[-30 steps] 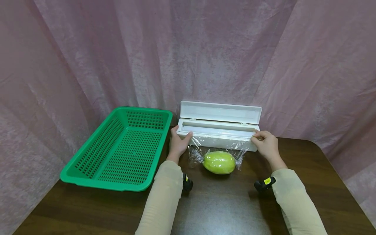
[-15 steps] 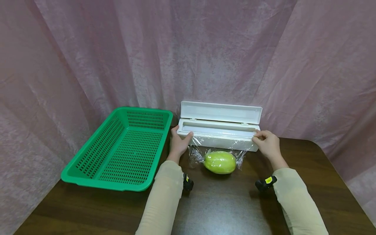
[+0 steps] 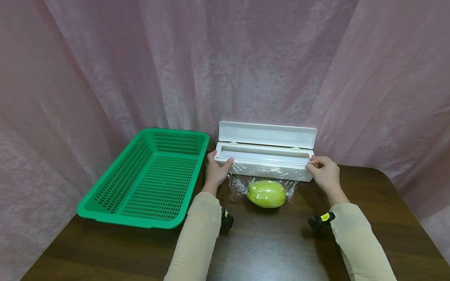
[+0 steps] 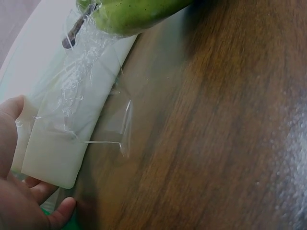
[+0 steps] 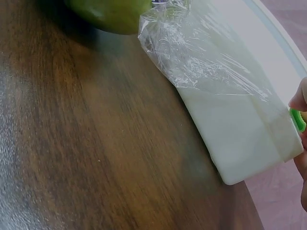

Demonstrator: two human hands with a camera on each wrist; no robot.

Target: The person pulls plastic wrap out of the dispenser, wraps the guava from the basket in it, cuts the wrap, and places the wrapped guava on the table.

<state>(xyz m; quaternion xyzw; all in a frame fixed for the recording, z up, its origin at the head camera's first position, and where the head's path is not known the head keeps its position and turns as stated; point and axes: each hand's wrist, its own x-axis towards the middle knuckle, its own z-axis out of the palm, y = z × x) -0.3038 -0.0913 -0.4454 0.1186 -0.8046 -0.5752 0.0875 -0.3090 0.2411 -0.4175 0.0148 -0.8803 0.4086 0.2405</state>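
Note:
A white cling film dispenser (image 3: 225, 166) lies with its lid (image 3: 267, 133) up and a roll inside. Cling film (image 3: 239, 184) runs from its front edge to a green oval fruit (image 3: 268, 194) wrapped in film; a brown stem (image 4: 72, 38) shows in the left wrist view. My left hand (image 3: 216, 173) grips the dispenser's left end, thumb on top at the front edge and fingers round the side. At the right end, my right hand (image 3: 325, 175) pinches a small slide cutter, whose green part (image 5: 296, 119) shows beside the fingertips in the right wrist view.
A large green slotted basket (image 3: 140, 222) stands on the left of the dark wooden table (image 3: 260, 249), close to my left forearm. A pink curtain (image 3: 246, 70) hangs right behind the dispenser's raised lid.
My right hand has slid a little to the right along the dispenser, up to its end. The left hand keeps its grip; the whole view has shifted slightly.

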